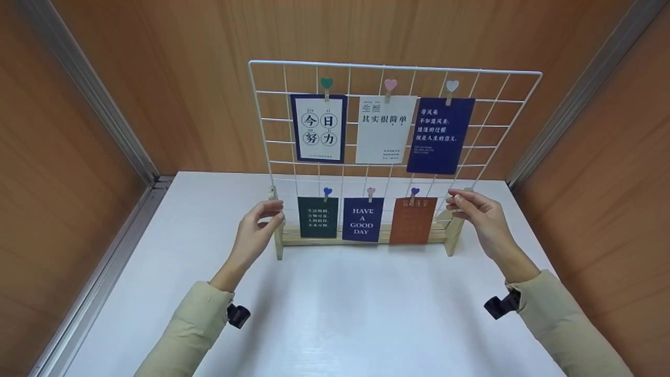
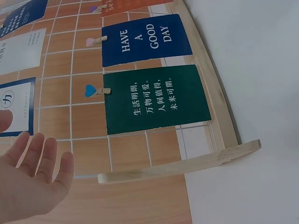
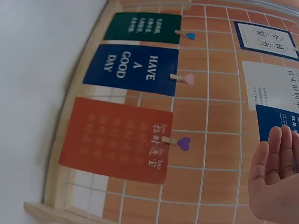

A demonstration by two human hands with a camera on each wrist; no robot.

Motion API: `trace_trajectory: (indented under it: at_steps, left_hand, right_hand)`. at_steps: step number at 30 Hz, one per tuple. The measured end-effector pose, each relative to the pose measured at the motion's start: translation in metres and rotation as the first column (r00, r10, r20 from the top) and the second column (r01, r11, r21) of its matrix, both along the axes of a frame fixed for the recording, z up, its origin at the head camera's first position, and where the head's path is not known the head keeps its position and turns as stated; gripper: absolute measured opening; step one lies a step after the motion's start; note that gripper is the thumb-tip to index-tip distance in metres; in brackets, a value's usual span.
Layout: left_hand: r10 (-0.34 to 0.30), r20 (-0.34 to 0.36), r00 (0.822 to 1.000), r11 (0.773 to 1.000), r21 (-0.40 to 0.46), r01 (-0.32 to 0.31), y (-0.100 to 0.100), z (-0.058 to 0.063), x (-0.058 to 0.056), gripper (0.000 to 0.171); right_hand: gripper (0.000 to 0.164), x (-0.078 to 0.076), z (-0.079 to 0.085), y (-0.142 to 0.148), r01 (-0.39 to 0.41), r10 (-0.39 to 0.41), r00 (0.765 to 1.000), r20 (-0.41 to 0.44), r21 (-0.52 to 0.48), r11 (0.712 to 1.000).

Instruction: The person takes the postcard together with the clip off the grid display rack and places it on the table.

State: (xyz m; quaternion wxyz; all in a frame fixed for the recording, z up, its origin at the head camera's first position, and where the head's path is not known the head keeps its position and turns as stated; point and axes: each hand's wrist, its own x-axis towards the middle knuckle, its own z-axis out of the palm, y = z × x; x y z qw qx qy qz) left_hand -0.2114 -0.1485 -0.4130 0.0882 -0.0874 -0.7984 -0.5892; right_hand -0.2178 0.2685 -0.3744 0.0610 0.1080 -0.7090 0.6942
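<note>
A white wire grid (image 1: 398,67) stands upright in a wooden base, with three cards clipped in each of two rows. My left hand (image 1: 255,226) is beside the grid's lower left corner, near the left wooden foot (image 1: 279,245); its fingers are relaxed, and nothing shows in them in the left wrist view. Opposite, my right hand (image 1: 482,219) is at the lower right corner by the right foot (image 1: 453,241), its fingers gently bent and empty in the right wrist view. The green card (image 2: 156,100) is closest to the left hand along the bottom row, the orange card (image 3: 117,140) to the right.
Between those two cards hangs a navy card (image 1: 361,236) reading HAVE A GOOD DAY. Small heart clothespins (image 1: 390,85) hold the cards. The rack stands on a white table (image 1: 335,303), with wood-grain panels (image 1: 157,78) behind and at both sides.
</note>
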Motion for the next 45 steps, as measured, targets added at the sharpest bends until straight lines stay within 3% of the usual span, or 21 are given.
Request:
trace_trajectory:
  at_steps: [14, 18, 27, 45]
  left_hand:
    - [-0.01, -0.028, 1.0, 1.0, -0.001, 0.01, 0.006, 0.01, -0.003, 0.03]
    - [-0.018, -0.028, 0.999, 1.0, -0.006, 0.018, 0.007, 0.012, -0.004, 0.031]
    - [0.005, -0.017, 1.0, 0.999, -0.047, -0.006, 0.007, 0.019, -0.006, 0.029]
    - [0.026, -0.033, 0.999, 0.998, -0.058, -0.028, 0.01, 0.028, -0.016, 0.028]
  right_hand:
    - [0.025, -0.009, 0.013, -0.02, 0.012, -0.012, 1.0, -0.004, 0.022, 1.0]
    - [0.032, -0.01, 0.016, -0.024, 0.009, -0.009, 1.0, -0.002, 0.041, 0.999]
    - [0.035, -0.009, 0.025, -0.033, 0.018, -0.019, 1.0, 0.008, 0.085, 0.996]
    - [0.035, -0.019, 0.04, -0.052, 0.027, -0.021, 0.998, -0.062, 0.102, 0.994]
